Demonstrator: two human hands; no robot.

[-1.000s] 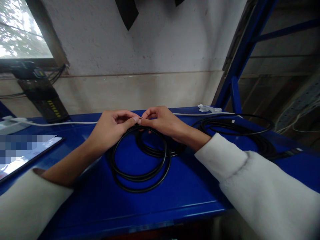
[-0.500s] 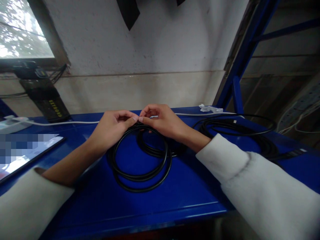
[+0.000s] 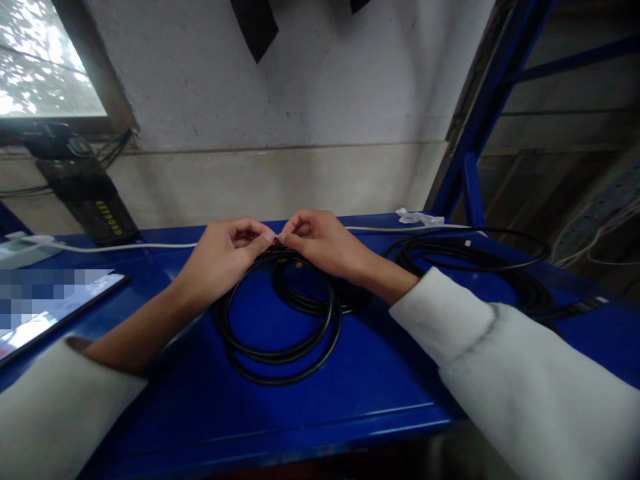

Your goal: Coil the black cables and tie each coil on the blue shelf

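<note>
Mid-frame, the left hand [image 3: 221, 257] and right hand [image 3: 329, 247] pinch a dark strip [image 3: 277, 241] between their fingers, at the coil's [image 3: 280, 361] top.

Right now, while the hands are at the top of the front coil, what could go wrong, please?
The left hand and right hand seem to pinch a thin dark piece, too small to identify, at the top of the front coil; if it slips, the loops might spread. Also, the rear coil lies close behind, partly hidden by it, so strands could tangle if one coil is pulled.
</note>
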